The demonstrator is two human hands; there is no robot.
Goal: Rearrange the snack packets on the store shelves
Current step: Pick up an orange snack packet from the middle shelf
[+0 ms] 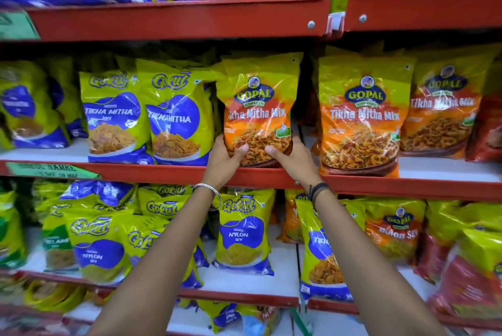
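An orange and yellow Gopal Tikha Mitha Mix packet [258, 102] stands upright at the front of the middle shelf [168, 172]. My left hand [225, 157] grips its lower left corner, thumb on the front. My right hand [290, 159] grips its lower right corner the same way. Left of it stand two yellow and blue Gokul Tikha Mitha packets [173, 115]. To its right, across a narrow gap, stands another Gopal Tikha Mitha Mix packet [361, 118], with more of the same behind and beside it.
The red upper shelf edge [176, 19] hangs just above the packet tops. Below, the lower shelf [282, 278] holds Gokul Nylon Sev packets [241, 232], a Gokul Tikha packet [323, 251] and Gopal Nylon Sev [391, 232]. Red packets [486, 129] sit far right.
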